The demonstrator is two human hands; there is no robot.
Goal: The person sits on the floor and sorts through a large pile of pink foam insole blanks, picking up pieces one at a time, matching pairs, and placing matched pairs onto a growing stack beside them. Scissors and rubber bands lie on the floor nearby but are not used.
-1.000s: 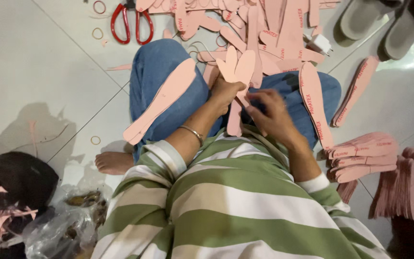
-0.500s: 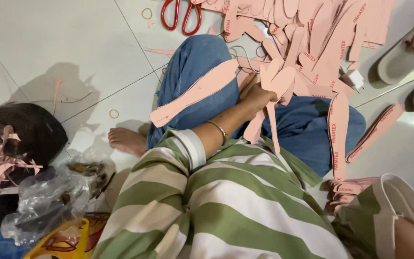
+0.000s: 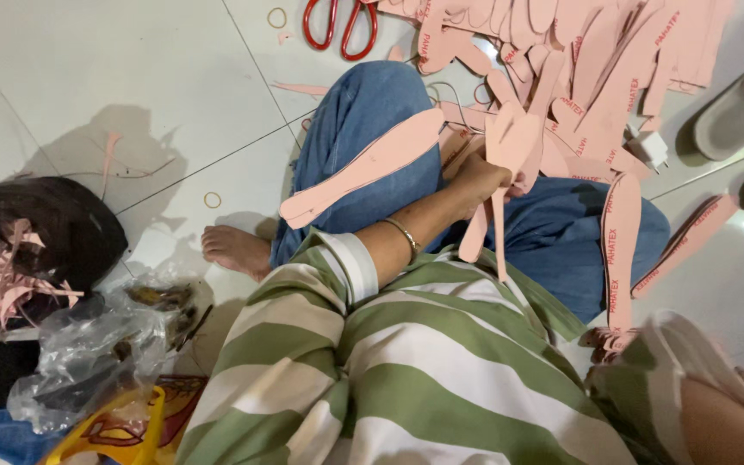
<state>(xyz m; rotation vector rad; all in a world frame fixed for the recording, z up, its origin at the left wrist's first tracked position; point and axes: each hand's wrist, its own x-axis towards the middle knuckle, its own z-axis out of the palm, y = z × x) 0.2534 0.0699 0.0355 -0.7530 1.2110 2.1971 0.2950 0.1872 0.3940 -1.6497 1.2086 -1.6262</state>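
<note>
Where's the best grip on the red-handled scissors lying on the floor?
Take the red-handled scissors by the two loop handles, coming from the knee side: the loops point toward the person and lie flat on bare tile, while the blades run out of frame at the top.

Left hand (image 3: 475, 182): fingers curled shut in a grip, knuckles upward, wrist straight and ringed by a thin bangle. Left forearm bare, extended forward from a striped sleeve pushed up to the elbow. Right hand out of view; only the bent, bare right elbow shows, well right of the left hand.

One pair of red scissors (image 3: 340, 26), two grey slippers (image 3: 734, 116)
</note>
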